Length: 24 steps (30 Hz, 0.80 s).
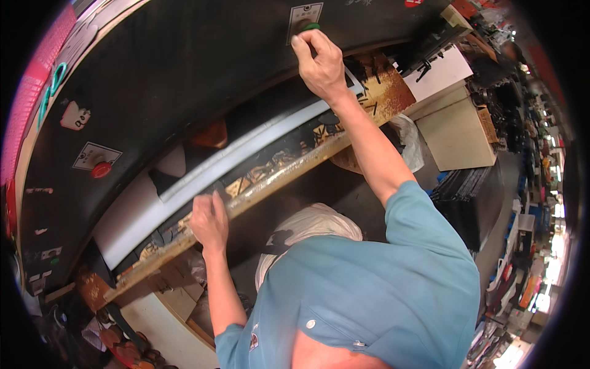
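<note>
Against the black front of a big machine [184, 67], the right hand [319, 61] reaches up with the arm stretched out, its fingertips pressed on a green button [311, 26] set in a small pale plate [305, 13] on that front; the fingers are bunched close together and hold nothing. Below the button, a long grey bar [246, 154] runs across the machine's opening, and under it lies a worn, stained wooden ledge [270, 178] scattered with small dark and tan scraps. The left hand [209, 220] rests on the near edge of that ledge, well apart from the button, fingers curled narrowly over the edge with the back of the hand up; whether it grips anything else I cannot tell. A red button [101, 170] on its own pale plate sits far to the left of the green one on the same black front. Beige boxes [458, 132] stand to the right of the machine, beyond the right forearm. A blue shirt [381, 289] fills the lower part of the view.
</note>
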Available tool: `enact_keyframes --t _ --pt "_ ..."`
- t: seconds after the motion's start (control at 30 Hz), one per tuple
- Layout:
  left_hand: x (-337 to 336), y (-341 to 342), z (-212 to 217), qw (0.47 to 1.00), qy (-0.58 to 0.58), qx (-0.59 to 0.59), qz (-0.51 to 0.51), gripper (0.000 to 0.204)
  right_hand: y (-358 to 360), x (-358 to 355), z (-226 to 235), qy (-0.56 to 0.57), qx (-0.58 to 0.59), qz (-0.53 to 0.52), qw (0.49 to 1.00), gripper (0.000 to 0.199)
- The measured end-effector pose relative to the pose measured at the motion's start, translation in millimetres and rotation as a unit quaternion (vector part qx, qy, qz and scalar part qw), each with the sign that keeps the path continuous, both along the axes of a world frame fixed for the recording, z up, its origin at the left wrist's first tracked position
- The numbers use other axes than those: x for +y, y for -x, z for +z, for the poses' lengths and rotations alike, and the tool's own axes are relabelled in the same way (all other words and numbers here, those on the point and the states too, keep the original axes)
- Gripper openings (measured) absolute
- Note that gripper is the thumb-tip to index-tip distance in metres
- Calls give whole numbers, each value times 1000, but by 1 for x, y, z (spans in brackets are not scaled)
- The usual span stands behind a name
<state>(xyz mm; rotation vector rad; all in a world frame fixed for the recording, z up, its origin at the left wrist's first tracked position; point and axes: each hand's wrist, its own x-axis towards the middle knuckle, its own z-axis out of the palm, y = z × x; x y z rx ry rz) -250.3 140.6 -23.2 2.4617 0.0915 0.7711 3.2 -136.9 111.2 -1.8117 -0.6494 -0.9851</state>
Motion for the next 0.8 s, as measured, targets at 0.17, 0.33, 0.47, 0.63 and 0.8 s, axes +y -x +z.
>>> enact_keyframes --t 0.17,0.33,0.47,0.63,0.8 --pt "0 -7 -2 1000 -6 -15 6 22 85 -30 -79 -2 152 -14 988 17" --pt "-1 -12 3 999 20 2 24 25 117 -24 -128 187 174 -54 965 21" --pt "-4 -11 6 999 14 -3 36 30 115 -22 -129 189 174 -36 966 21" --pt "-3 -8 1 999 27 -5 35 29 115 -27 -131 182 150 -4 972 18" --pt "-6 -7 1 999 13 -12 40 28 117 -32 -134 159 183 15 970 17"
